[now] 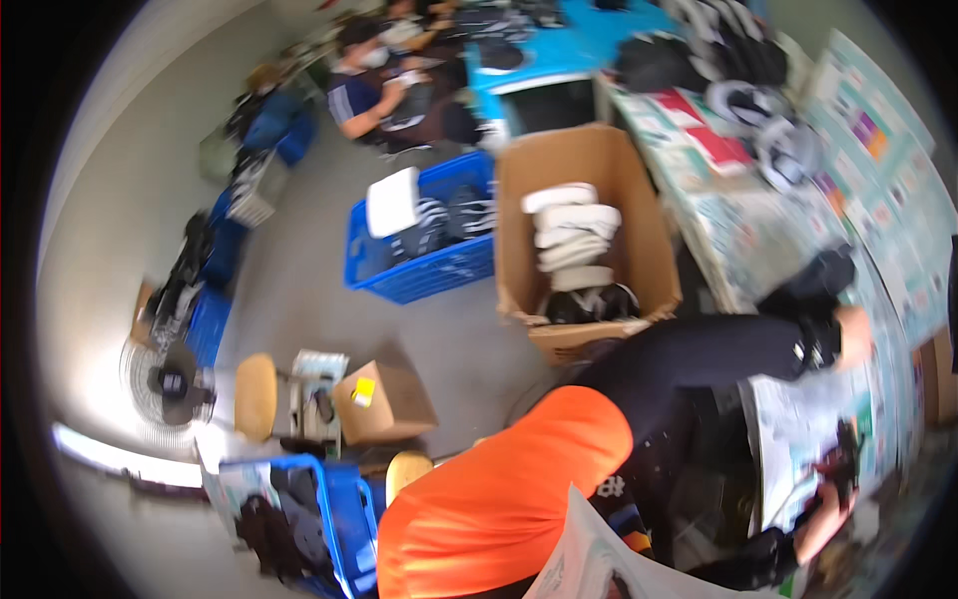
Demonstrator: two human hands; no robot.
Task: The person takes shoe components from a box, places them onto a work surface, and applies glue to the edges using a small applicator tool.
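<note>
My right hand (836, 477) grips a dark piece at the surface's (898, 260) near edge; left hand out of sight; cardboard box (639, 250) part-filled; work unfinished, I'd judge.

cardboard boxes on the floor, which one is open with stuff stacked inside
The big cardboard box next to the blue crate: it stands open, with a stack of pale folded pieces inside. The small cardboard box near the round stool is closed.

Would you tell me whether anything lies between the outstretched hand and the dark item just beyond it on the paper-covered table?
Nothing visible does. The outstretched hand lies right beside the dark item on the paper-covered table; blur hides whether they touch.
</note>
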